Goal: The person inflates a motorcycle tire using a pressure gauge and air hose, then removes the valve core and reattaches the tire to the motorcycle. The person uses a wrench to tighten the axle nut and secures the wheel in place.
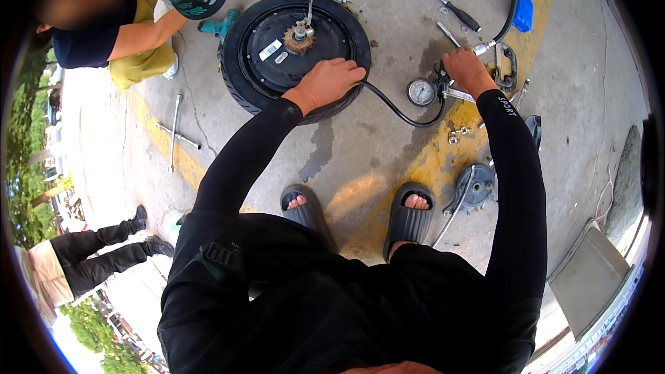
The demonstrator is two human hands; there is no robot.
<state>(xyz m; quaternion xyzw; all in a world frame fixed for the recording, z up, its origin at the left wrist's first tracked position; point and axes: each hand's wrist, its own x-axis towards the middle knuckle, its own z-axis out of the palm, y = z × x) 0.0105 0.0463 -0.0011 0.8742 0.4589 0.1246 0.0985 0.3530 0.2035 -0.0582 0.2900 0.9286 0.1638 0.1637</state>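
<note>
A black hub-motor wheel with its tyre (239,97) lies flat on the ground, a rusty sprocket (298,39) at its centre. My left hand (327,84) rests over the near right part of the wheel, its fingers closed on the end of a thin black air hose (395,112). What the hose end meets is hidden beneath them. That hose curves right to a tyre inflator (443,83) with a round pressure gauge (421,92). My right hand (469,71) is closed round the inflator's body, beside the fitting of a thicker supply hose (511,17).
A co-worker's arm (149,34) is beyond the wheel's left side, near a teal power tool (220,25). A cross wrench (177,135) lies left. Rightward are a screwdriver (463,16), nuts (454,138), a brake drum plate (475,187) and a blue object (524,10).
</note>
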